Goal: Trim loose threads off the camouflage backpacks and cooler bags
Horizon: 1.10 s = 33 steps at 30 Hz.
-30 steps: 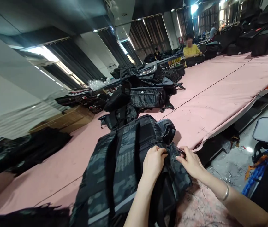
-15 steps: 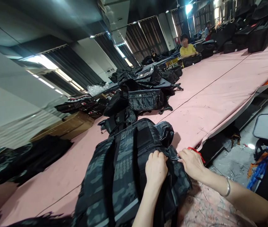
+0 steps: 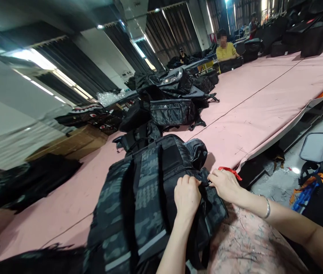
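Observation:
A black and grey camouflage backpack [image 3: 147,190] lies in front of me, its shoulder straps facing up. My left hand [image 3: 187,196] is closed, pinching the fabric along the bag's right side. Just right of it, my right hand [image 3: 223,183] pinches a small metallic piece [image 3: 209,182] against the same side; the fingers mostly cover it, so its kind is unclear. A red ribbon-like strip [image 3: 230,172] shows behind the right hand. Whether that hand holds the strip cannot be made out.
More black bags [image 3: 175,112] are heaped beyond the backpack on the pink-covered table [image 3: 252,114]. A cardboard box [image 3: 72,142] and dark fabric [image 3: 44,179] are at left. Bags with orange and blue straps [image 3: 311,190] stand at right. A person in yellow [image 3: 226,51] works farther along.
My right hand has moved slightly closer to my left, and the metallic piece between them shows less. The view has shifted a little. Both hands stay on the bag's side.

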Motion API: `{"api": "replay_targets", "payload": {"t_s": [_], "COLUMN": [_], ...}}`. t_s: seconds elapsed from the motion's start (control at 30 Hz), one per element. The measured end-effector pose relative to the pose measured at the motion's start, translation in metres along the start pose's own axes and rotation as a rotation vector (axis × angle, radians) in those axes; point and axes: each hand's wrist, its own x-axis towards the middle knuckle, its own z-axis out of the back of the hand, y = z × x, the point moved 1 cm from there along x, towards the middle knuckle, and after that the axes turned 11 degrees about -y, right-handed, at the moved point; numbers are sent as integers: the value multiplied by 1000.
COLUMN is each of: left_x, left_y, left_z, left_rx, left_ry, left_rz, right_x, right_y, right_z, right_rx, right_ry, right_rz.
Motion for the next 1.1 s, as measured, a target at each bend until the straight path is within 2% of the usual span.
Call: {"api": "replay_targets", "payload": {"t_s": [0.17, 0.47, 0.67, 0.73, 0.83, 0.97, 1.03, 1.1], "left_x": [1, 1, 1, 1, -4, -35, -58, -81], "left_y": [-2, -3, -1, 2, 9, 10, 4, -7], "left_z": [-1, -1, -5, -3, 8, 34, 43, 45], "left_rx": [-12, -22, -76, -203, -585, -1063, -1174, -1095], "left_ry": [8, 2, -29, -78, -200, -392, -359, -266], "left_rz": [17, 22, 45, 96, 253, 502, 534, 471], "right_x": [3, 7, 5, 2, -7, -25, -33, -38], "right_y": [-2, -5, -6, -10, -17, -17, -13, -9], "right_z": [2, 4, 2, 2, -2, -25, -41, -56], "right_rx": [-11, -28, 34, 114, 346, 719, 837, 975], "right_ry": [38, 26, 28, -12, -95, -81, -52, -73], "right_rz": [22, 72, 33, -32, -186, -369, -462, -540]}}
